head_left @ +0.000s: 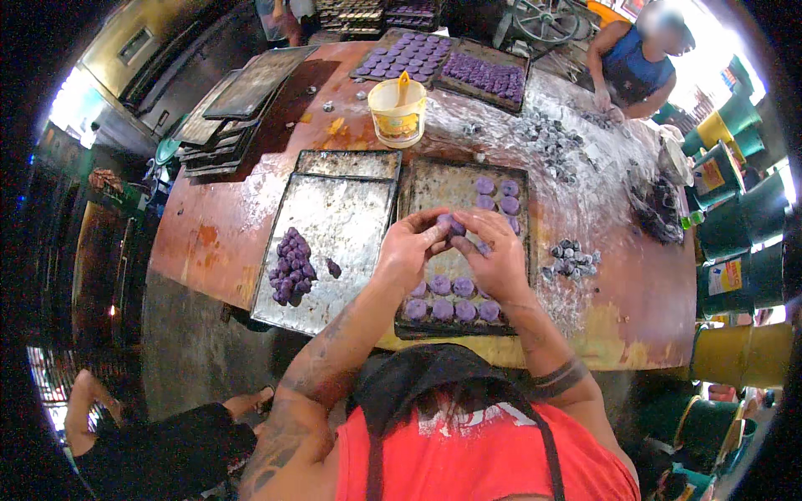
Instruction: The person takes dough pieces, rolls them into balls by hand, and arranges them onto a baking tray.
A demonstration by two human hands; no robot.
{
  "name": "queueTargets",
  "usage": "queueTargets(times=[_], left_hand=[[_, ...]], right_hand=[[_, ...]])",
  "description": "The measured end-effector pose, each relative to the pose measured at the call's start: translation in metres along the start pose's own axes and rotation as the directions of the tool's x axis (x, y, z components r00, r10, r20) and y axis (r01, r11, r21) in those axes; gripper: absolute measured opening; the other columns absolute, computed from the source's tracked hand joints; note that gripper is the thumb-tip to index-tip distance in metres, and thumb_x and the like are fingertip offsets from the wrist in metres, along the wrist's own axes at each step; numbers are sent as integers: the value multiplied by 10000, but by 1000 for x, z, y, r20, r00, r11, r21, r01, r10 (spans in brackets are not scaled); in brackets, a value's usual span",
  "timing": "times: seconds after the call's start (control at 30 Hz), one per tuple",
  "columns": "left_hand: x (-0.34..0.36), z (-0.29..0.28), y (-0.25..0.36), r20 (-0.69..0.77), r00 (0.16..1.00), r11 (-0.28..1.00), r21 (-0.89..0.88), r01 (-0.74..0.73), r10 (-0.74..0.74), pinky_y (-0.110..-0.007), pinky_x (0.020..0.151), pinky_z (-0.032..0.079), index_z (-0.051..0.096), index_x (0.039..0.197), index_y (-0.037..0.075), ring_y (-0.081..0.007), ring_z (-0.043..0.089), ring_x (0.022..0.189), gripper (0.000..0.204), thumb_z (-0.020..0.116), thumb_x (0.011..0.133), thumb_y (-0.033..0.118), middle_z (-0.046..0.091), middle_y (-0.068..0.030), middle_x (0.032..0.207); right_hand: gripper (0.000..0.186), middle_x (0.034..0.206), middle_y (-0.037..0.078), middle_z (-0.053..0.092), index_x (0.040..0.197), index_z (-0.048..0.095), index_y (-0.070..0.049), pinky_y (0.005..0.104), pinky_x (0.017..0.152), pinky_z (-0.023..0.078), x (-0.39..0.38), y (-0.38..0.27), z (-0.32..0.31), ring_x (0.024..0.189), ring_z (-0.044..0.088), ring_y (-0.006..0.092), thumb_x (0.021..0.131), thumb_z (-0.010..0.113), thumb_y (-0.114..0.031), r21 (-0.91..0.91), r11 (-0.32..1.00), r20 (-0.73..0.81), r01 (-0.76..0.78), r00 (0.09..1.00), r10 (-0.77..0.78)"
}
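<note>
My left hand and my right hand meet over a dark baking tray, their fingers closed around a small piece of purple dough. Round purple dough discs sit on that tray in rows near its front edge, with more at its far right. On the silvery tray to the left lies a heap of darker purple balls, and one small dark lump rests apart from it. Right of the dark tray, several flour-coated lumps are clustered on the table.
A white tub with a yellow-handled tool stands beyond the trays. Stacked trays are at the far left; filled trays lie at the back. Across the floured table, a co-worker handles dough. Another person is at lower left.
</note>
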State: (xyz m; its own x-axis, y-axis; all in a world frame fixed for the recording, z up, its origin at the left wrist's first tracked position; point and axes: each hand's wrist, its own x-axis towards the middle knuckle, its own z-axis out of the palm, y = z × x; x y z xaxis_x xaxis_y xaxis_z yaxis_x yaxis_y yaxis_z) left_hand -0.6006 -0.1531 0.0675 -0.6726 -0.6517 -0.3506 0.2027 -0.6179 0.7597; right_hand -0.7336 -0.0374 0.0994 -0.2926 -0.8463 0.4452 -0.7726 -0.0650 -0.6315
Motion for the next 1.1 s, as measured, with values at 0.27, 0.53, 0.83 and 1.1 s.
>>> queueTargets(times=[0.27,0.53,0.83,1.1], left_hand=[[-13,13,-21,281,945,973,-107,206,-169,-343,861,573,650,1189,24,-197,698,969,317,767,915,135,696,-76,1104],[-1,10,-48,-37,994,949,302,-87,103,-359,896,556,647,1232,15,-234,708,1015,298,683,967,145,730,-121,1100],[6,-54,-93,222,935,361,877,-316,277,-420,1125,409,325,1563,-7,-373,511,1376,751,675,903,70,485,-283,1501],[-18,-73,-88,-12,995,623,779,68,-94,-394,953,528,660,1204,3,-279,687,1113,305,659,905,62,709,-166,1233]], right_hand=[[414,1141,112,709,1035,694,-109,451,958,496,10,22,-7,1092,653,313,652,850,-120,244,969,226,32,970,-89],[353,1073,144,722,1188,670,-34,359,879,558,-37,46,37,992,703,219,852,763,-88,699,582,94,-415,861,501],[296,1077,164,727,1129,721,-34,468,978,479,-74,120,68,1039,650,379,856,703,-145,-408,868,299,-285,856,421],[461,1321,210,639,1305,621,0,478,1082,436,-93,123,75,1279,557,378,866,576,-135,-388,919,382,-71,895,231]])
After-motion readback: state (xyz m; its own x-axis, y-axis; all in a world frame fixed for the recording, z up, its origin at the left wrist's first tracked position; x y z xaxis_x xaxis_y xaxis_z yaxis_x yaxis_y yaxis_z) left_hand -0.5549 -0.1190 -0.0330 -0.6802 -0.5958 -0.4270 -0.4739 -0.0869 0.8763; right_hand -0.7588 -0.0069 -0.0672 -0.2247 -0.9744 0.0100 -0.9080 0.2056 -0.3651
